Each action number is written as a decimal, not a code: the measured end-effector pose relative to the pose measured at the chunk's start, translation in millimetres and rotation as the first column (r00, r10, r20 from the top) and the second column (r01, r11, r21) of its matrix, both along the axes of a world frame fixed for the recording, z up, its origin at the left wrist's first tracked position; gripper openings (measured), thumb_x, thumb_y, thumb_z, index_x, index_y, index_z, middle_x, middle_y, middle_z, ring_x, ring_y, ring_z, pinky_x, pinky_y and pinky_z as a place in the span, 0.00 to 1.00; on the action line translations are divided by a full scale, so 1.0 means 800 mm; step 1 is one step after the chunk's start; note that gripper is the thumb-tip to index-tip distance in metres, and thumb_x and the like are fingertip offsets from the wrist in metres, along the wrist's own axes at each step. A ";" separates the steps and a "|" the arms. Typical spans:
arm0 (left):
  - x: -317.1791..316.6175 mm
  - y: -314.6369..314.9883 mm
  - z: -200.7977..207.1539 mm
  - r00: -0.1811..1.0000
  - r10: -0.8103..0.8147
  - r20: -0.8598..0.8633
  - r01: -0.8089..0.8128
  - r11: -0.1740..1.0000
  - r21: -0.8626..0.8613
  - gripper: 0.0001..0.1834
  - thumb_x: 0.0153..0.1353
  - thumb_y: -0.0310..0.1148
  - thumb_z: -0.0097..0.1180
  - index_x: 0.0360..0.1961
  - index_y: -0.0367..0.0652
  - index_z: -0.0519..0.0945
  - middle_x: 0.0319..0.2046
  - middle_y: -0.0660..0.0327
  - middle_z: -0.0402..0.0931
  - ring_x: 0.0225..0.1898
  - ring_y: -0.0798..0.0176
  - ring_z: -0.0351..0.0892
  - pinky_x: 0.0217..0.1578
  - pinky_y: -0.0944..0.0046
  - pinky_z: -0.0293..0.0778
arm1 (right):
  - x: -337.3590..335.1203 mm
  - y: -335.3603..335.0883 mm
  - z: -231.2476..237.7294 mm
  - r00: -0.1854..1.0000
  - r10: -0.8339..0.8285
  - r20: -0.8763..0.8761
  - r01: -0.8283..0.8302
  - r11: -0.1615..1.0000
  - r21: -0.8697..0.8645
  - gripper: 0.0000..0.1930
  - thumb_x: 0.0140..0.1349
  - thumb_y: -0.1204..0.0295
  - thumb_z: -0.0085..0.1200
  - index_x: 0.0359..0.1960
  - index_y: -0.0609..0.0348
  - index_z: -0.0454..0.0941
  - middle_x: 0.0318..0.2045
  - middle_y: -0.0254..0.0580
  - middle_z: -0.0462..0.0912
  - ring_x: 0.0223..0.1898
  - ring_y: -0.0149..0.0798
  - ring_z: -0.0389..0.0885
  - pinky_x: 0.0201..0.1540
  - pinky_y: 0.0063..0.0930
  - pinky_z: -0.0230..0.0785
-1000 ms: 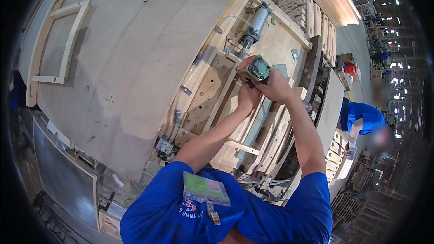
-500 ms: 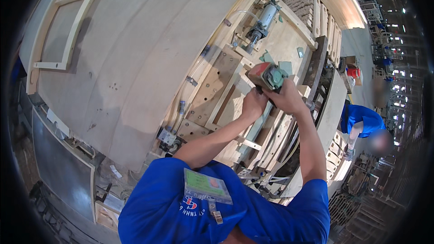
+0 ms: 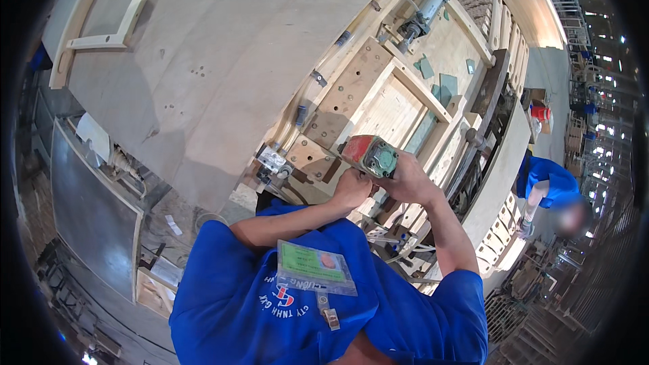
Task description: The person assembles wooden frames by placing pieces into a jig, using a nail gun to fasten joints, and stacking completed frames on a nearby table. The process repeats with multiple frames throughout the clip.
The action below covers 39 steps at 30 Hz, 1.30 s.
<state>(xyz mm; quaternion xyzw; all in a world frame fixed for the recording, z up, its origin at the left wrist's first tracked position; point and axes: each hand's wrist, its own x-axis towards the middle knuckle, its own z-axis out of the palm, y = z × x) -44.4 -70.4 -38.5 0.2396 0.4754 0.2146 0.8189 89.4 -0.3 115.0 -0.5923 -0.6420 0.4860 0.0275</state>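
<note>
A red and green hand-held power tool (image 3: pixel 368 155), shaped like a nail gun, is in front of my chest over the near end of a wooden jig. My right hand (image 3: pixel 409 179) is wrapped round it from the right. My left hand (image 3: pixel 353 189) is closed against its lower left side, with the fingertips partly hidden. Beyond the tool, a pale rectangular wooden frame (image 3: pixel 420 90) lies in the jig beside a drilled wooden block (image 3: pixel 345 88). The tool's underside, and whether it touches the frame, cannot be seen.
An air cylinder (image 3: pixel 430 7) is mounted at the jig's far end, near flat green pieces (image 3: pixel 446 88). Another wooden frame (image 3: pixel 98 42) lies on the broad board at left. Slotted wooden parts (image 3: pixel 503 23) are stacked far right. A co-worker in blue (image 3: pixel 551 179) bends at right.
Both hands and the tool have come nearer my body and slightly left, uncovering more of the wooden frame. The whole view has also shifted.
</note>
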 end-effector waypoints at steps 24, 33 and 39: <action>-0.202 0.091 0.117 0.929 0.018 -0.369 0.237 0.737 0.633 0.12 0.75 0.36 0.64 0.45 0.36 0.87 0.36 0.52 0.89 0.36 0.64 0.87 0.39 0.64 0.80 | 0.107 -0.290 0.148 0.327 -0.945 -0.001 0.938 0.324 0.120 0.13 0.73 0.67 0.63 0.51 0.63 0.81 0.27 0.32 0.80 0.23 0.26 0.76 0.27 0.25 0.71; -0.116 0.043 0.169 0.747 -0.036 -0.663 0.656 0.194 0.729 0.15 0.71 0.40 0.67 0.47 0.38 0.87 0.34 0.56 0.88 0.36 0.54 0.89 0.39 0.57 0.81 | 0.277 -0.478 0.001 -0.101 -0.771 0.628 0.606 0.453 0.654 0.27 0.68 0.70 0.60 0.66 0.65 0.69 0.59 0.65 0.78 0.52 0.71 0.83 0.54 0.62 0.76; -0.002 0.049 0.113 0.675 -0.096 -0.731 0.689 -0.274 0.672 0.21 0.66 0.43 0.69 0.53 0.40 0.85 0.48 0.52 0.84 0.52 0.45 0.82 0.56 0.46 0.76 | 0.281 -0.523 -0.043 -0.135 -0.825 0.549 0.386 0.466 0.796 0.34 0.69 0.68 0.61 0.74 0.64 0.64 0.68 0.61 0.72 0.54 0.69 0.84 0.56 0.58 0.78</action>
